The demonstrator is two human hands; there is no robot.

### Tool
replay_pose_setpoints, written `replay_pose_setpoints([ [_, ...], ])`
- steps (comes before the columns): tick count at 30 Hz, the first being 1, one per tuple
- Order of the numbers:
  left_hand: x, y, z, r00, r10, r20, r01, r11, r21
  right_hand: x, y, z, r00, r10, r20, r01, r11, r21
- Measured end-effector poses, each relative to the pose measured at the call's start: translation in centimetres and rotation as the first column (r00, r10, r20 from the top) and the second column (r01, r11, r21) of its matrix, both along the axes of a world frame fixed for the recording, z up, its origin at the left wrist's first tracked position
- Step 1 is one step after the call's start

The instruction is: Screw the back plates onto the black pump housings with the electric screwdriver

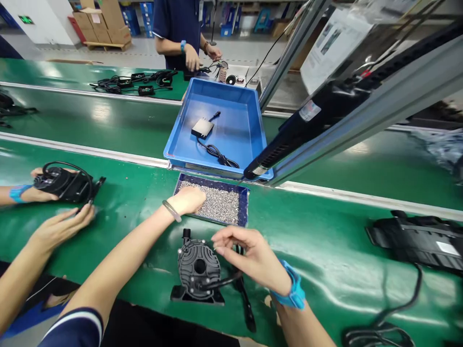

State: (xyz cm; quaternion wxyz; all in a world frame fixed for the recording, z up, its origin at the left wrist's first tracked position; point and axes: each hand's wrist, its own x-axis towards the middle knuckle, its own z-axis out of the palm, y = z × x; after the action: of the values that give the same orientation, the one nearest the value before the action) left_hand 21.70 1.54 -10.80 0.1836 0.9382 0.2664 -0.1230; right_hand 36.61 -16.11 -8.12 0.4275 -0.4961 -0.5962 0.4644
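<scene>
My left hand (190, 199) reaches into a blue tray (243, 219) of small metal screws (220, 202). Its fingers are curled down among the screws, so the fingertips are hidden. Just in front of the tray lies a dark grey round pump-like unit (199, 262) with a ribbed face, a black port and a flat base. Over its right edge is my right hand (249, 250), thumb and forefinger drawn together in a pinch. Whatever is at those fingertips is too small to make out. A black cable (247, 303) runs from the unit beneath that hand.
A blue bin (238, 106) behind the screws holds a power adapter (202, 128). A black power screwdriver (307, 115) hangs at a slant beside a metal post. On the left, a co-worker's hands (61, 229) handle another black unit (65, 183). More black units (423, 241) lie right.
</scene>
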Motion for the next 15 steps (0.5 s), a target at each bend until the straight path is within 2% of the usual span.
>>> replay_pose_setpoints([
  [5,-1.2,-0.6,1.5,0.999,0.052,-0.009,-0.051,0.998,0.043,0.2,-0.1,1.8,0.986,0.079,0.147,-0.092,0.993,0.081],
  [9,-2.5,-1.3,1.3,0.992,0.114,0.049,-0.120,0.985,0.127,0.3,0.5,2.8,0.918,0.146,0.368,-0.217,0.963,0.161],
  [12,-3.6,-2.2,0.9,0.956,0.149,0.252,-0.184,0.975,0.125,0.5,0.9,3.1,0.855,0.172,0.490,-0.309,0.927,0.213],
  [13,-4.0,-2.7,1.0,0.918,0.165,0.361,-0.214,0.972,0.099,0.5,0.9,3.2,0.833,0.181,0.523,-0.337,0.916,0.219],
  [15,-4.9,-3.7,1.4,0.783,0.218,0.583,-0.274,0.962,0.008,0.8,1.0,3.3,0.793,0.212,0.571,-0.385,0.901,0.201],
])
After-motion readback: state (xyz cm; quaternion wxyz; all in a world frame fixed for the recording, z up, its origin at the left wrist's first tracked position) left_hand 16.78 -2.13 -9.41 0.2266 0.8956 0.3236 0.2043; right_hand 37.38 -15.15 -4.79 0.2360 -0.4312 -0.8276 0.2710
